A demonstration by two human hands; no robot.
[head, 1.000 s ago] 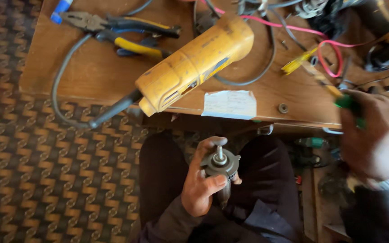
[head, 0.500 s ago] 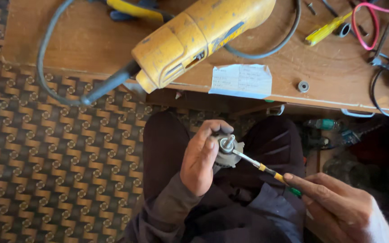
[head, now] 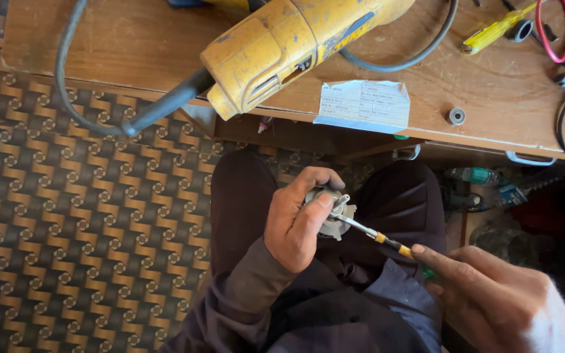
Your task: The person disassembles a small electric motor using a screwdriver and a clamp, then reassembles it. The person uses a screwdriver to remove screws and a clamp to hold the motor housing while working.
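Your left hand is closed around a small metal part, held over your lap, below the bench. Your right hand grips a screwdriver, its tip touching the part. A yellow grinder lies on the bench above.

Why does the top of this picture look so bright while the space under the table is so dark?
In the head view, strong light falls on the wooden table and the yellow power tool; the space beneath sits in its shadow, murky at the right. The left hand, the small metal part and the screwdriver are evenly lit and sharp; the right hand looks slightly soft.
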